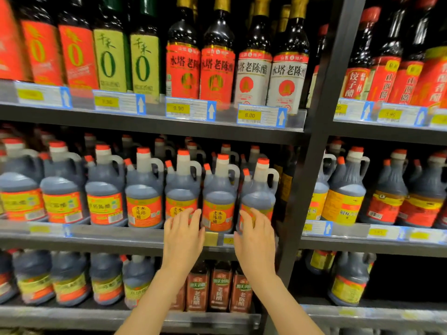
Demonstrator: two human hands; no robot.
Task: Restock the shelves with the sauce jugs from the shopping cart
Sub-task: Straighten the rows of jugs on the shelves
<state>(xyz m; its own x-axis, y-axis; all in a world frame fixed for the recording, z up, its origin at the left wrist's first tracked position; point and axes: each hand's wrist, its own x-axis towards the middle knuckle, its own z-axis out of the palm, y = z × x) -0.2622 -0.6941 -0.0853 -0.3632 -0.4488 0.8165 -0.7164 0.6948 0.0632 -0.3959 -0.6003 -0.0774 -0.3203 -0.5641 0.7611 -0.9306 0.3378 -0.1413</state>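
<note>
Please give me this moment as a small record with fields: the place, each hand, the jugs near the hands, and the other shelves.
place: store shelving, middle shelf at hand level
left hand: fingers relaxed, at the base of a front-row jug, no grip
right hand: fingers relaxed, at the end jug, no grip
between hands: one orange-label jug, upright
shelf above: tall dark bottles over price tags
shelf below: more jugs and brown-label bottles
shopping cart: not in view

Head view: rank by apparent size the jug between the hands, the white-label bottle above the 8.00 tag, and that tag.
1. White-label bottle, tallest.
2. Jug between the hands; close in bulk and nearer the camera, so this order is unsure.
3. 8.00 tag, clearly smallest.
</note>
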